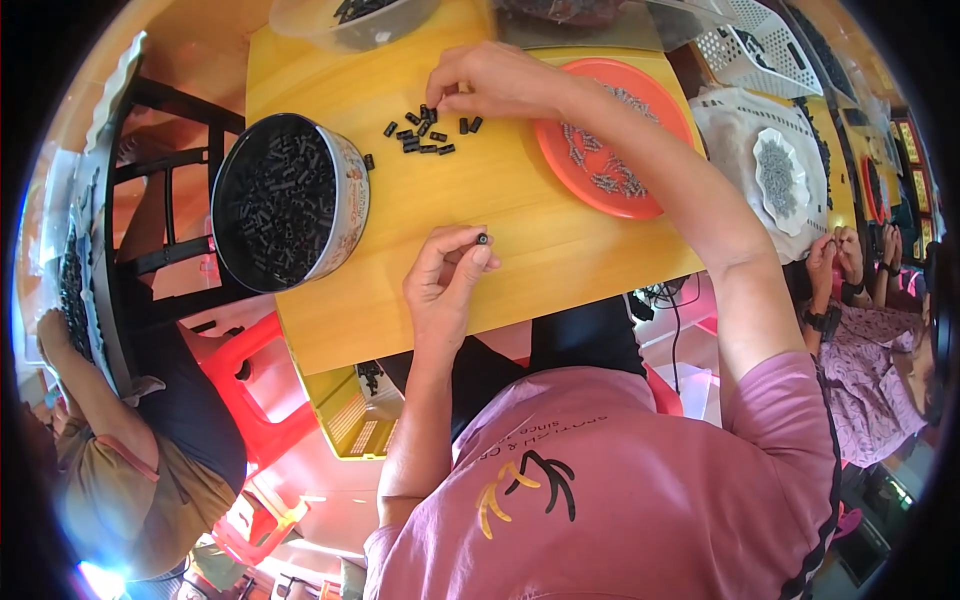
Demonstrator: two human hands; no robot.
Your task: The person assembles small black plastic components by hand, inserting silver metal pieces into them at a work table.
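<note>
My left hand (440, 280) is in front of my body, over the near part of the yellow table (390, 325). Thumb and fingers pinch a small black plastic cylinder (482, 239), its round end turned up. My right hand (495, 82) reaches to the far side, fingertips closed on a small black piece at the edge of a loose pile. Several black plastic pieces (411, 147) lie scattered just below those fingertips. Under my right forearm sits a round orange-red plate (640, 207) holding many small metal springs (605, 183).
A round tub (347, 210) full of black pieces stands at the table's left edge. Clear plastic containers (370, 32) are at the back. Right of the table are a white perforated basket (765, 60) and a white dish (775, 200). Other people sit at left and right; a red stool (255, 425) stands left.
</note>
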